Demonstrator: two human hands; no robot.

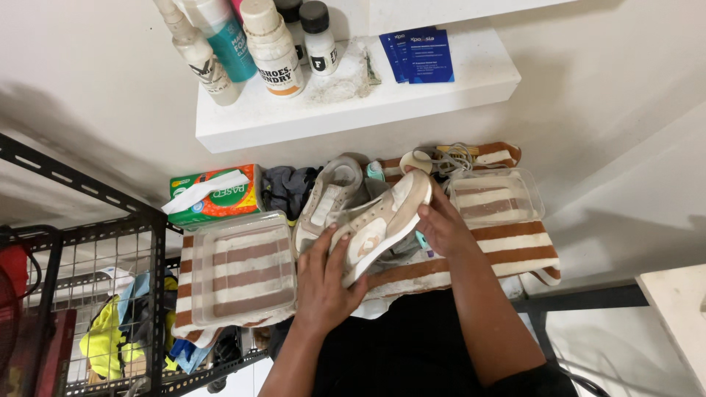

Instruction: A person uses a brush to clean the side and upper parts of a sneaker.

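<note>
Sneaker [379, 224], beige and white, held sole-side toward the camera over the striped towel [515, 250], probably so the underside can be looked over. Left hand [323, 283] cups the end nearer the body, fingers spread and pressed on the sole; right hand [441, 224] clamps the far end, fingers curled round the edge. Second sneaker [331, 198] lies just behind the held one. Clear tray [243, 268] sits left of it, smaller clear tray [496, 197] right, tissue pack [217, 195] further left
</note>
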